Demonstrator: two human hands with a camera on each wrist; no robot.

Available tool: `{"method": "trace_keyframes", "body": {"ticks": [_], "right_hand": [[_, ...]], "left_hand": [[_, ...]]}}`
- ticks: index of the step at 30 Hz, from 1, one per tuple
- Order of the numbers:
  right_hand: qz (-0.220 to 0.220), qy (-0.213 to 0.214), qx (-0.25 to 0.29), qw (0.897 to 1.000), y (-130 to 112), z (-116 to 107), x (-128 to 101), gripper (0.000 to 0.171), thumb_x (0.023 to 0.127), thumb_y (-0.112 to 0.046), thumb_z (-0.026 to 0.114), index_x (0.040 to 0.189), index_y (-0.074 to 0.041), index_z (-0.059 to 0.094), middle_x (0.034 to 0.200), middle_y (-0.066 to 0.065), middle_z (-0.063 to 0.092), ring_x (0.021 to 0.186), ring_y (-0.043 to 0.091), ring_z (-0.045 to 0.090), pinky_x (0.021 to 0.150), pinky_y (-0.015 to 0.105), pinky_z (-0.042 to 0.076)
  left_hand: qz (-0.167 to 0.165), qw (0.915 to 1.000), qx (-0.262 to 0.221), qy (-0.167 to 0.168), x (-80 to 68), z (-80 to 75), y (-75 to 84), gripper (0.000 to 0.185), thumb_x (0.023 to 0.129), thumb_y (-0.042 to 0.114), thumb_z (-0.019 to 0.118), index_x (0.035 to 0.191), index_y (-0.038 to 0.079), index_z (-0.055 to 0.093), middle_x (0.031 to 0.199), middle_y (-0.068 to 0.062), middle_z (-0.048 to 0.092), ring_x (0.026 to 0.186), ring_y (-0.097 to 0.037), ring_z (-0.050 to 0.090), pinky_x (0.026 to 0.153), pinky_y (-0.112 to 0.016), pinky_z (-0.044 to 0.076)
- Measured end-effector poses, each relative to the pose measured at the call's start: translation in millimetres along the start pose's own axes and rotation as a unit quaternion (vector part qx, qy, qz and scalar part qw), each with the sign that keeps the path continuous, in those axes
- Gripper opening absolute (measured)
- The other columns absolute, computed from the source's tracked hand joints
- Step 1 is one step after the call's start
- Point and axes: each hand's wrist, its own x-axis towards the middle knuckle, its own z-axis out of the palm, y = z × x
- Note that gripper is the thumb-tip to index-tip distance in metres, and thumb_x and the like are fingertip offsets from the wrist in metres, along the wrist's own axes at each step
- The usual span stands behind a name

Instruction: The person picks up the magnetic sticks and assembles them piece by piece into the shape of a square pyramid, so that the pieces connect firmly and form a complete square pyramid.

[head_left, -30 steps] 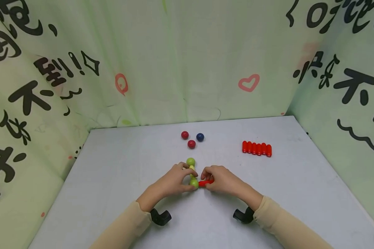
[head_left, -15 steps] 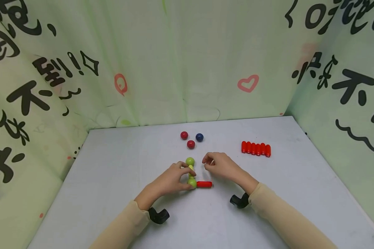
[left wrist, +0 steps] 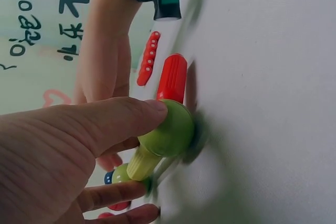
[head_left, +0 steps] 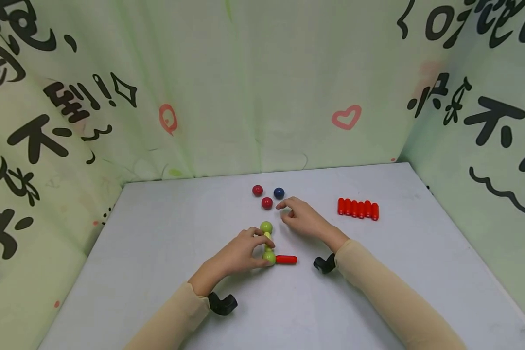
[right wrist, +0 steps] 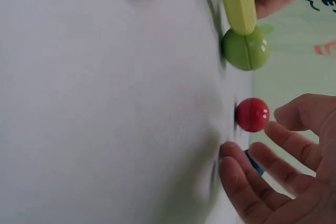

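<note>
My left hand (head_left: 242,250) holds a small joined piece on the table. In the left wrist view its thumb presses the near green ball (left wrist: 170,132), with fingers around the far side. A yellow rod (left wrist: 142,164) links this ball to a far green ball (head_left: 266,227). From the near ball a red rod (head_left: 286,259) sticks out to the right, untouched by fingers. My right hand (head_left: 306,218) reaches over the table, fingers spread and holding nothing. Just beyond its fingertips is a red ball (right wrist: 253,115); a blue ball (head_left: 279,193), partly hidden in the right wrist view, lies behind.
Another red ball (head_left: 257,190) lies at the back, left of the blue one. Several red rods (head_left: 358,208) lie side by side at the back right. A printed curtain (head_left: 245,97) encloses the white table (head_left: 179,218) at the back and sides.
My right hand has let go of the red rod and moved away toward the loose balls at the back. The rod stays against the near green ball; my left hand has hardly moved.
</note>
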Motion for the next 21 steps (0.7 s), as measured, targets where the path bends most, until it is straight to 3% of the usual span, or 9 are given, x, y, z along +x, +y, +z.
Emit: {"method": "trace_keyframes", "body": {"ticks": [6, 11, 16, 18, 21], "right_hand": [[-0.027, 0.003, 0.002, 1.0, 7.0, 2.7, 19.2, 0.038, 0.102, -0.018, 0.062, 0.139, -0.013, 0.059, 0.14, 0.009, 0.058, 0.102, 0.023, 0.062, 0.092, 0.039, 0.057], [-0.074, 0.002, 0.0, 0.997, 8.3, 6.0, 33.3, 0.039, 0.101, -0.013, 0.059, 0.141, -0.015, 0.059, 0.146, 0.007, 0.054, 0.101, 0.023, 0.063, 0.094, 0.039, 0.055], [-0.092, -0.007, -0.041, 0.995, 5.6, 10.7, 40.0, 0.041, 0.104, -0.012, 0.055, 0.144, -0.015, 0.06, 0.152, 0.01, 0.051, 0.123, 0.028, 0.06, 0.106, 0.045, 0.051], [-0.095, -0.005, -0.053, 0.994, 4.0, 11.6, 40.5, 0.04, 0.104, -0.011, 0.055, 0.144, -0.014, 0.061, 0.15, 0.011, 0.053, 0.129, 0.028, 0.057, 0.109, 0.047, 0.049], [-0.089, 0.006, -0.057, 0.994, 2.4, 12.3, 39.6, 0.035, 0.102, -0.012, 0.06, 0.137, -0.012, 0.064, 0.138, 0.011, 0.059, 0.117, 0.027, 0.06, 0.103, 0.044, 0.051]], "left_hand": [[0.0, 1.0, 0.001, -0.002, 2.3, 0.9, -2.0, 0.036, 0.089, 0.034, 0.082, 0.123, 0.027, 0.072, 0.143, -0.012, 0.054, 0.128, -0.03, 0.052, 0.1, -0.045, 0.053], [0.004, 1.0, -0.002, -0.002, 2.2, 0.8, -1.3, 0.036, 0.089, 0.033, 0.082, 0.123, 0.026, 0.072, 0.142, -0.013, 0.054, 0.128, -0.03, 0.052, 0.1, -0.047, 0.053], [0.004, 1.0, -0.005, -0.003, 1.7, 1.2, -0.6, 0.036, 0.089, 0.033, 0.082, 0.123, 0.025, 0.072, 0.143, -0.013, 0.053, 0.129, -0.031, 0.051, 0.101, -0.047, 0.052], [0.004, 1.0, -0.006, -0.004, 1.6, 1.0, -0.7, 0.036, 0.089, 0.032, 0.081, 0.123, 0.025, 0.072, 0.144, -0.013, 0.053, 0.129, -0.031, 0.051, 0.102, -0.047, 0.051], [0.004, 1.0, -0.007, -0.004, 1.2, 0.4, -0.6, 0.035, 0.089, 0.032, 0.082, 0.122, 0.025, 0.072, 0.143, -0.013, 0.053, 0.13, -0.031, 0.051, 0.103, -0.048, 0.051]]}}
